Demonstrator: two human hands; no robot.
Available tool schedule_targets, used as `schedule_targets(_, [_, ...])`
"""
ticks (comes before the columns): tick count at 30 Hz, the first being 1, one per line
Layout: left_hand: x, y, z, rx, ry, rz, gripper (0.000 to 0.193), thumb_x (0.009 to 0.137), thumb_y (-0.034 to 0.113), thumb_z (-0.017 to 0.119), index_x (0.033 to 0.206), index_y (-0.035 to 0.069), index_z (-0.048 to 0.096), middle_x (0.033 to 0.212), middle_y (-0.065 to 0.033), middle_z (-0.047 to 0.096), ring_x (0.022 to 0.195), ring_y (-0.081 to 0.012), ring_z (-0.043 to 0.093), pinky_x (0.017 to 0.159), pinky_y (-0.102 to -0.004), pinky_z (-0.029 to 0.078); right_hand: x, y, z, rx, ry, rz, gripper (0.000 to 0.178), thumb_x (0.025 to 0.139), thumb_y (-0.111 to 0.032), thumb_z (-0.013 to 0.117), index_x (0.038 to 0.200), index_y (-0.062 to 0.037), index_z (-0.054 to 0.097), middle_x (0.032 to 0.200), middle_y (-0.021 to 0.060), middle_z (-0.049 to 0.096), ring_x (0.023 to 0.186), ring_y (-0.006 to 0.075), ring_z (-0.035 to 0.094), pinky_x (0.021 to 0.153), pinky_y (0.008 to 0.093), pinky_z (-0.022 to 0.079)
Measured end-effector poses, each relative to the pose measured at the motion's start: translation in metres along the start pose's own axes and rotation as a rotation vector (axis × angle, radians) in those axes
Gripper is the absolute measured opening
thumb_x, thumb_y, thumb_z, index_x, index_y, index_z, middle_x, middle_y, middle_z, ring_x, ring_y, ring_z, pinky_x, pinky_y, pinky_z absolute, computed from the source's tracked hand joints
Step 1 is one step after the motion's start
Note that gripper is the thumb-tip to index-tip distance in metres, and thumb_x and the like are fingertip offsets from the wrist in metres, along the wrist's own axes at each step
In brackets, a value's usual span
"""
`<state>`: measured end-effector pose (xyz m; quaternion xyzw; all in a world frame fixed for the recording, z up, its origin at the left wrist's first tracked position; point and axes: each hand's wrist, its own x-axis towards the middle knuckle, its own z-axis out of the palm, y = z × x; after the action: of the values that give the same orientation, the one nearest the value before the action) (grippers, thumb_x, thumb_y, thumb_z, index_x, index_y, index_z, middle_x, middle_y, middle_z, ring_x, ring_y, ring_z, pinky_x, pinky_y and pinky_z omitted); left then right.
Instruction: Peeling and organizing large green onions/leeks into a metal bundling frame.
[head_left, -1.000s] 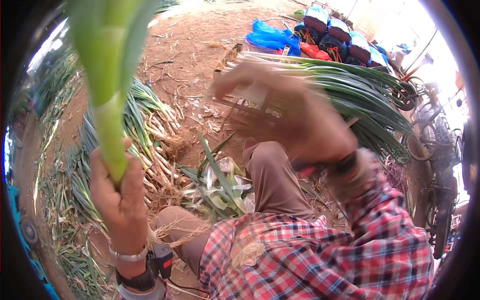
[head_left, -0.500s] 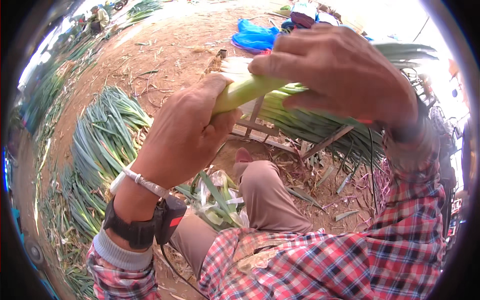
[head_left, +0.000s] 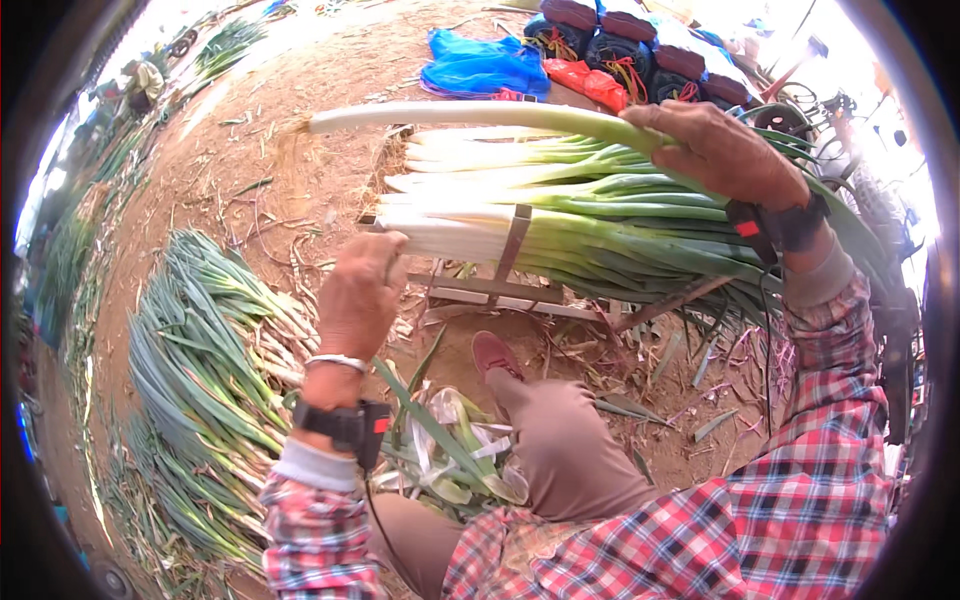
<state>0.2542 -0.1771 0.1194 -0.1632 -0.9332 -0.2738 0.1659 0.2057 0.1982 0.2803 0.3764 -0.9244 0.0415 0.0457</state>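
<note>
A long leek (head_left: 450, 115) stretches above the stack, its white root end pointing left and its green leaves to the right. My right hand (head_left: 715, 150) is closed round its green part. Below it, a stack of leeks (head_left: 600, 200) lies side by side in a low metal rack (head_left: 515, 240), white ends left. At the rack's left end, my left hand (head_left: 358, 290) is curled with its back to me, fingertips beside the white ends. What its fingers hold, if anything, is hidden.
Loose leeks (head_left: 200, 330) lie heaped on the ground to the left. Peeled leaves (head_left: 455, 440) are piled by my knees. A blue plastic bag (head_left: 485, 65), a red bag (head_left: 585, 82) and dark bundles (head_left: 620, 55) sit beyond the rack. A person (head_left: 143, 85) is far left.
My hands have moved apart. The right hand moved right, holding the leek by its green part; the left came off the leek and dropped down to the rack's left end.
</note>
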Motion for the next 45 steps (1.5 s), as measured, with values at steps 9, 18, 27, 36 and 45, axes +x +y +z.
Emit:
schedule_targets(9, [0.064,-0.032,0.142,0.206,-0.094,0.133,0.024,0.087,0.011,0.058,0.11,0.012,0.065,0.104,-0.0091,0.065,0.099,-0.0271,0.064,0.085,-0.0383,0.053,0.009,0.027,0.064,0.104,-0.043,0.104,0.041,0.088,-0.011,0.061,0.126,0.003,0.055,0.109,0.0222,0.065,0.102,0.0382,0.062,0.089,0.0418,0.048])
schedule_targets(18, [0.099,-0.05,0.171,0.22,-0.111,0.313,0.02,0.086,0.012,0.06,0.105,0.01,0.062,0.1,-0.0084,0.06,0.097,-0.0275,0.061,0.084,-0.0394,0.049,0.002,0.031,0.071,0.168,-0.057,0.221,0.042,0.086,-0.008,0.06,0.127,0.0024,0.055,0.111,0.0219,0.064,0.102,0.0379,0.061,0.091,0.0422,0.046])
schedule_targets(27, [0.103,-0.051,0.154,0.072,-0.244,0.424,0.022,0.086,0.013,0.065,0.106,0.005,0.059,0.098,-0.0114,0.057,0.097,-0.03,0.058,0.083,-0.0398,0.049,-0.003,0.051,0.084,0.099,-0.058,0.195,0.042,0.087,-0.01,0.058,0.128,0.0014,0.055,0.11,0.0217,0.065,0.102,0.0379,0.062,0.092,0.0428,0.046])
schedule_targets(36, [0.071,-0.057,0.186,0.095,-0.101,0.306,0.03,0.087,0.014,0.064,0.115,0.004,0.059,0.102,-0.0139,0.06,0.095,-0.0339,0.058,0.085,-0.043,0.049,0.024,0.043,0.123,0.057,-0.368,0.161,0.038,0.089,-0.021,0.06,0.124,-0.0077,0.057,0.097,0.0174,0.064,0.093,0.0375,0.063,0.079,0.0475,0.049])
schedule_targets(45, [0.064,-0.056,0.187,0.004,0.09,0.316,0.035,0.083,0.012,0.07,0.114,0.004,0.057,0.104,-0.0143,0.058,0.096,-0.0351,0.056,0.084,-0.044,0.049,0.052,0.048,0.137,-0.1,-0.409,0.014,0.028,0.088,-0.019,0.06,0.111,-0.0056,0.055,0.086,0.0168,0.061,0.083,0.0378,0.064,0.072,0.0477,0.049])
